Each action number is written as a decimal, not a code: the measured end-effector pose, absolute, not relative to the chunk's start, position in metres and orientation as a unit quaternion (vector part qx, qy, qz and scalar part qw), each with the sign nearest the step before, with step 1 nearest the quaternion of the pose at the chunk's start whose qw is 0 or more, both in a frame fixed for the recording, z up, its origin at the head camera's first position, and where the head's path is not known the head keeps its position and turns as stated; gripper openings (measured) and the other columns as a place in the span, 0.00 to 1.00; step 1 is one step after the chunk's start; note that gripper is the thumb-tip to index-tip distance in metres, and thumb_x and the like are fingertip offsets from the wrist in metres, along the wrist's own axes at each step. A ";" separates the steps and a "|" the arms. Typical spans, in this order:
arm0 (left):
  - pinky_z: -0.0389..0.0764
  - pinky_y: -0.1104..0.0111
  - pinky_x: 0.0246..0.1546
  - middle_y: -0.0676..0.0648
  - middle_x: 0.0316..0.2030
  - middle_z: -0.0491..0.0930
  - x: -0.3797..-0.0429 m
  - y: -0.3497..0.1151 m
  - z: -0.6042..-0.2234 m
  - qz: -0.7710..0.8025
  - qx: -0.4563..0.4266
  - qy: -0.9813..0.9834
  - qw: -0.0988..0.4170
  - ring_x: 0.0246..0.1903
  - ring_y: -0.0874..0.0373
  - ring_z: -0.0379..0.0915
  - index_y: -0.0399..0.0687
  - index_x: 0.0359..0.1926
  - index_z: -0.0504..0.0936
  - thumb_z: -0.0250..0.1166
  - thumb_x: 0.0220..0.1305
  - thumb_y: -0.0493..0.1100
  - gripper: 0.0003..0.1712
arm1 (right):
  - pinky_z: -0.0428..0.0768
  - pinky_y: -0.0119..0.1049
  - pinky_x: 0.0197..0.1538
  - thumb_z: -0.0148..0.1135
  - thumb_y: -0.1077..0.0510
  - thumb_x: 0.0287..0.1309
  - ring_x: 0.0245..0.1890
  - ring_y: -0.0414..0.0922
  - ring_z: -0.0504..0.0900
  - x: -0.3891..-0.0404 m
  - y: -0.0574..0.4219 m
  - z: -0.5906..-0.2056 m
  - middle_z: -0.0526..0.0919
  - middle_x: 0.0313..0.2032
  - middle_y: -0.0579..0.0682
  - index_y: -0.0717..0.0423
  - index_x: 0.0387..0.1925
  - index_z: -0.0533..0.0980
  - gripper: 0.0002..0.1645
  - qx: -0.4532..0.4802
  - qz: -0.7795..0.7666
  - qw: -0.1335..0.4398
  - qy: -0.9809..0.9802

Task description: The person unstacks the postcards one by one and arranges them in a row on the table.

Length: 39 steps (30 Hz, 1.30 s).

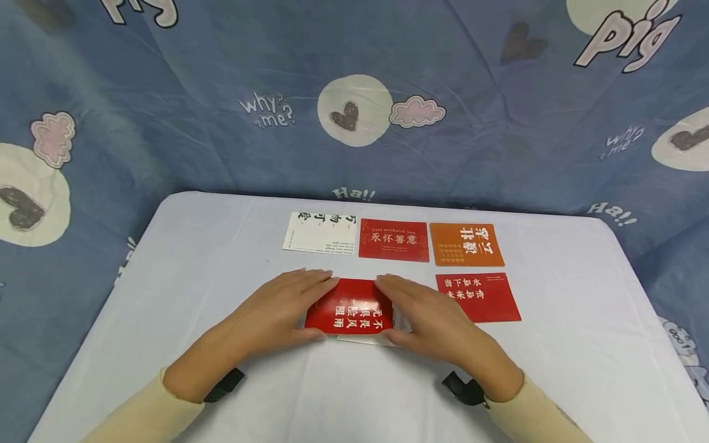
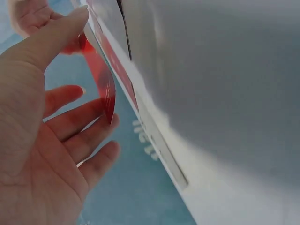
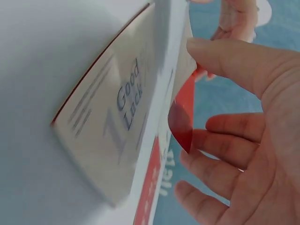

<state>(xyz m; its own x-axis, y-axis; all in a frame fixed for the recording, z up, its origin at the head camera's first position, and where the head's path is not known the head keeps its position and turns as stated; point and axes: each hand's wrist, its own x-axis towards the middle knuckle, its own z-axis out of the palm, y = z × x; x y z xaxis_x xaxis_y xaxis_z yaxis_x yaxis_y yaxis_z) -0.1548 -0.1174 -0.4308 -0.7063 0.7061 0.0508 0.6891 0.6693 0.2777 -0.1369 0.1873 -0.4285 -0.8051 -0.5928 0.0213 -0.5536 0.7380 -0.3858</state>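
Observation:
A red card [image 1: 351,301] with white Chinese characters is held by both hands, slightly bowed between them. My left hand [image 1: 279,304] grips its left side, thumb at the near edge and fingertips at the far edge. On the right side, my right hand [image 1: 432,314] holds it the same way. The wrist views show the card raised above the table, its curved red surface [image 2: 104,77] between thumb and fingers. Beneath it lies a pale card [image 3: 117,103] printed "Good Luck", mostly covered in the head view.
Behind the hands, a white card [image 1: 320,237], a red card [image 1: 394,240] and an orange card [image 1: 468,245] lie in a row. Another red card [image 1: 490,298] lies right of my right hand, which overlaps its edge. A white cloth [image 1: 221,246] covers the table; a blue patterned curtain [image 1: 221,154] hangs behind.

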 end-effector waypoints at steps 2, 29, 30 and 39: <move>0.68 0.49 0.72 0.44 0.70 0.73 -0.157 -0.124 -0.429 0.134 0.379 0.915 0.027 0.69 0.46 0.69 0.44 0.74 0.73 0.81 0.54 0.58 0.51 | 0.79 0.50 0.65 0.81 0.43 0.52 0.70 0.50 0.74 -0.141 0.180 -0.428 0.75 0.71 0.51 0.55 0.75 0.70 0.52 -0.316 -0.186 0.049 0.929; 0.77 0.45 0.64 0.38 0.67 0.76 -0.190 -0.181 -0.419 0.092 0.383 0.919 0.004 0.66 0.41 0.72 0.37 0.71 0.74 0.87 0.47 0.49 0.52 | 0.82 0.46 0.62 0.77 0.39 0.57 0.70 0.49 0.74 -0.181 0.113 -0.438 0.75 0.71 0.53 0.57 0.76 0.67 0.52 -0.326 -0.176 0.065 0.927; 0.77 0.46 0.64 0.38 0.67 0.76 -0.191 -0.182 -0.419 0.090 0.381 0.920 0.007 0.66 0.41 0.72 0.37 0.71 0.74 0.87 0.47 0.49 0.52 | 0.82 0.46 0.62 0.77 0.39 0.57 0.70 0.49 0.74 -0.182 0.111 -0.439 0.75 0.70 0.53 0.57 0.76 0.67 0.52 -0.326 -0.175 0.065 0.927; 0.78 0.46 0.62 0.37 0.67 0.76 -0.197 -0.189 -0.424 0.092 0.368 0.925 0.014 0.67 0.40 0.72 0.36 0.72 0.74 0.87 0.47 0.47 0.53 | 0.82 0.45 0.62 0.77 0.39 0.56 0.69 0.49 0.74 -0.189 0.100 -0.446 0.74 0.70 0.54 0.59 0.76 0.66 0.54 -0.334 -0.158 0.059 0.927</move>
<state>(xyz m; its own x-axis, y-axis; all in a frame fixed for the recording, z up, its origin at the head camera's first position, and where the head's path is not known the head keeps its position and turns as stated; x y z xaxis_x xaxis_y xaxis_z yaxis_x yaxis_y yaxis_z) -0.1967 -0.1889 -0.4238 -0.7288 0.6834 0.0414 0.6782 0.7124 0.1804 -0.1891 0.0995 -0.4457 -0.7699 -0.6381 -0.0046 -0.6006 0.7271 -0.3327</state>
